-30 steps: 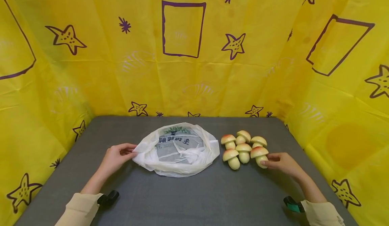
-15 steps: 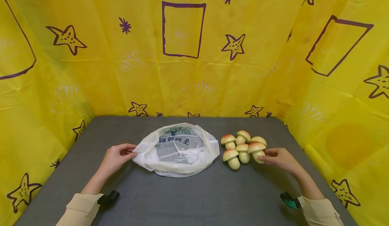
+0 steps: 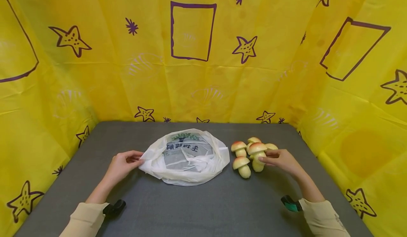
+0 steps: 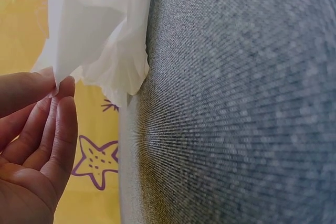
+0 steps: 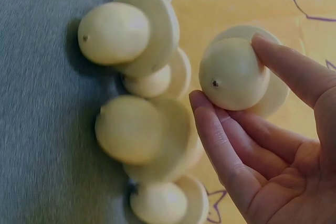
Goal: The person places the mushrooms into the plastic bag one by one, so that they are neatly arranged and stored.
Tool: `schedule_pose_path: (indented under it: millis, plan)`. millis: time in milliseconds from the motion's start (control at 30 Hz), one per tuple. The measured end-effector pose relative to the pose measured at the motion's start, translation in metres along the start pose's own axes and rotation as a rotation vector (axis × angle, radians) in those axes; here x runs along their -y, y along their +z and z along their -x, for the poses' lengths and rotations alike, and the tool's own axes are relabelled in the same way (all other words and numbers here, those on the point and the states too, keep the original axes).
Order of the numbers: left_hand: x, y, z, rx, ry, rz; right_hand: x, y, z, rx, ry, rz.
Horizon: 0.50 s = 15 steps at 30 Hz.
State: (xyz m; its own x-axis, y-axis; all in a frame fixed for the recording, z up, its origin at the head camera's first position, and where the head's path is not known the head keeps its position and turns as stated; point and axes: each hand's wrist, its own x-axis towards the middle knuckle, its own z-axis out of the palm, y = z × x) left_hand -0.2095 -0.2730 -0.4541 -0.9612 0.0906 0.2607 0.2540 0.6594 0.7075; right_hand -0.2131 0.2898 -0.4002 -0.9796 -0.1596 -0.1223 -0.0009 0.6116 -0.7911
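At the left edge of a white plastic bag [image 3: 190, 179], my left hand [image 3: 118, 168] pinches the rim between thumb and fingertips. The bag lies with its mouth spread wide, dark and green print showing inside. My right hand [image 3: 284, 162] holds a toy mushroom [image 5: 233, 74] by its pale stem, thumb on one side and fingers on the other. It is raised above the other toy mushrooms, apart from them in the right wrist view. Those stand grouped right of the bag, among them a front one [image 3: 242, 164] and a back-left one [image 3: 239, 148], with cream caps tinged red.
A dark grey cloth-covered table [image 3: 203, 208] lies under everything. Yellow curtains [image 3: 194, 85] with purple starfish drawings enclose it at the back and both sides. Each wrist wears a black camera mount, the left one [image 3: 114, 208] close over the table.
My right hand has lifted the toy mushroom from the right front of the group and carried it up and left over the others. The left hand and bag stay still.
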Motion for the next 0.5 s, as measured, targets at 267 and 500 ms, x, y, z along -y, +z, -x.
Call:
schedule_pose_path:
  millis: [267,500]
  plan:
    - [-0.001,0.000,0.000,-0.005,0.010,0.006,0.009,0.012,-0.010,0.017,-0.018,-0.072]
    - [-0.002,0.000,0.000,-0.006,0.009,0.001,0.021,0.019,-0.017,0.033,-0.057,-0.083]
